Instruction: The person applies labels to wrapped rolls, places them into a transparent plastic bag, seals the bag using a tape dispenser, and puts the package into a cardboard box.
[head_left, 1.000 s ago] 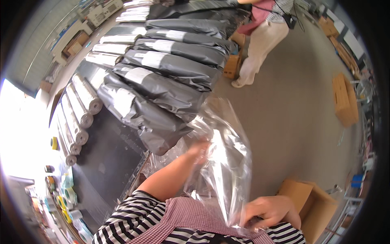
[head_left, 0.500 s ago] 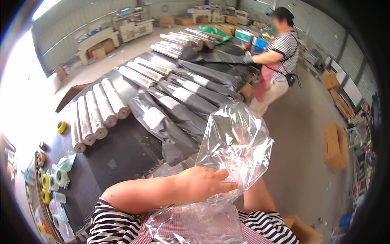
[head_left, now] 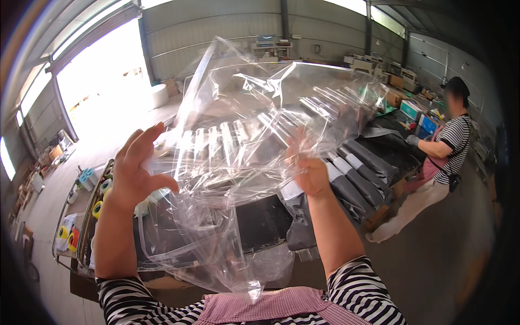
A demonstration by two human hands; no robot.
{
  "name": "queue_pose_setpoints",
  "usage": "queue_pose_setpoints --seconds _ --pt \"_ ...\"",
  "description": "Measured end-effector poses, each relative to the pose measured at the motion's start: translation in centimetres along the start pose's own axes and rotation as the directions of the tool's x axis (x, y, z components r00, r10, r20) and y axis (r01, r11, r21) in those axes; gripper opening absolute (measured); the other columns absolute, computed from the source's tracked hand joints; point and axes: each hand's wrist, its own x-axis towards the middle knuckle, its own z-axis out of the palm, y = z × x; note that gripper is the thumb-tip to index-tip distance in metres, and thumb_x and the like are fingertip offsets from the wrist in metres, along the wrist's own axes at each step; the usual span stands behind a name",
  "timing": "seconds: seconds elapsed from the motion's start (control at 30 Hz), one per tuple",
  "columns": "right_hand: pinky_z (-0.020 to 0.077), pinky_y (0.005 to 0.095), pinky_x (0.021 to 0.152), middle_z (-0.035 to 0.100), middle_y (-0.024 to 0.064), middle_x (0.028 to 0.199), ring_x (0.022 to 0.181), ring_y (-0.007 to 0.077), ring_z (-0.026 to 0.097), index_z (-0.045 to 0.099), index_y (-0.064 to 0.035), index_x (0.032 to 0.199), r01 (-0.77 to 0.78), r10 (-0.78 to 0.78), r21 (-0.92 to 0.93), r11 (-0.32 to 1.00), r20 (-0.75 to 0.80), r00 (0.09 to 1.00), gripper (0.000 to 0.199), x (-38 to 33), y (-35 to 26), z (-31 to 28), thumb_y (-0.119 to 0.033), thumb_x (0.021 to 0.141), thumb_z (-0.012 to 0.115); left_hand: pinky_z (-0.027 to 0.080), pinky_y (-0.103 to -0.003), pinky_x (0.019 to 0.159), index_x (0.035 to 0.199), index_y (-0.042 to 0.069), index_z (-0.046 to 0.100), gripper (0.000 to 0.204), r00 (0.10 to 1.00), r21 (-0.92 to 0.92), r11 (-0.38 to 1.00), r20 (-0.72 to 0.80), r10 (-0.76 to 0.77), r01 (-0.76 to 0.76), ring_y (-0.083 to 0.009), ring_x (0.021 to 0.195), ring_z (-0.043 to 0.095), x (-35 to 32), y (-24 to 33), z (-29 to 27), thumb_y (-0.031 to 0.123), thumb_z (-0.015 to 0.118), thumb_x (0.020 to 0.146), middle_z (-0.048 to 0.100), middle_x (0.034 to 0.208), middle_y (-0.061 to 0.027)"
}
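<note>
A large clear plastic bag (head_left: 260, 187) is spread in the air before me, crumpled and shiny, its lower folds hanging to my apron. My left hand (head_left: 142, 169) is raised at the bag's left side, thumb and fingers apart, with nothing gripped between them. On the other side my right hand (head_left: 310, 172) has its fingers bent into the film and holds the bag; glare on the plastic partly covers the fingertips. Silvery wrapped rolls (head_left: 212, 142) lie in a row on the black table (head_left: 264, 222), seen through the film.
Grey-black bags with white labels (head_left: 346, 187) lie along the table's right part. A co-worker (head_left: 452, 143) in a striped shirt stands at its far right, a gloved hand on dark material. Tape rolls (head_left: 98, 208) sit on a rack at the left. Machines (head_left: 374, 65) line the back wall.
My hands have moved up and apart, and the bunched plastic bag is now spread wide between them. My left hand has let go of the film. The view has turned left and up.
</note>
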Motion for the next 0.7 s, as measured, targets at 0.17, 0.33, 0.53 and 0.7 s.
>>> queue_pose_setpoints --seconds 0.17,0.33,0.53,0.7 --pt "0.0476 0.0418 0.103 0.051 0.0238 0.136 0.123 0.0329 0.054 0.039 0.0043 0.142 -0.314 0.306 0.046 0.948 -0.400 0.864 0.054 0.8 11.6 -10.8 0.008 0.089 0.045 0.046 -0.033 0.056 0.133 0.005 0.056 0.078 0.982 -0.034 0.983 0.064 -0.178 0.181 -0.0175 0.062 0.053 -9.3 -2.8 2.7 0.034 0.087 0.069 0.053 0.074 -0.0043" --pt "0.0590 0.0362 0.076 0.059 0.0180 0.116 0.102 0.0268 0.066 0.040 0.0067 0.139 -0.520 0.028 -0.507 0.688 -0.697 0.717 0.056 4.0 12.3 -12.1 -0.014 0.093 0.065 0.046 -0.032 0.058 0.132 0.006 0.058 0.052 0.985 0.215 0.966 0.130 0.115 -0.141 -0.0176 0.062 0.051 -9.5 -1.4 6.1 0.013 0.073 0.082 0.049 0.073 -0.0015" --pt "0.0481 0.0462 0.095 0.057 0.0184 0.127 0.119 0.0379 0.055 0.055 -0.0061 0.130 -0.416 -0.267 -0.544 -0.729 -0.333 0.904 0.075 -5.1 6.1 -15.0 -0.044 0.070 0.083 0.045 -0.032 0.059 0.128 0.008 0.061 0.045 0.916 0.158 0.960 0.367 0.160 -0.231 -0.0164 0.063 0.052 -16.7 2.4 5.6 0.013 0.071 0.084 0.049 0.073 -0.0002" --pt "0.0457 0.0425 0.104 0.053 0.0237 0.134 0.122 0.0354 0.055 0.017 -0.0056 0.155 -0.602 -0.221 -0.234 -0.763 -0.781 0.584 0.122 -9.5 4.2 -13.3 -0.049 0.064 0.084 0.051 -0.039 0.063 0.141 0.008 0.047 0.064 0.798 -0.327 0.876 0.594 -0.101 0.354 -0.0289 0.071 0.063 -24.7 9.9 16.2 0.024 0.073 0.085 0.058 0.078 -0.0077"
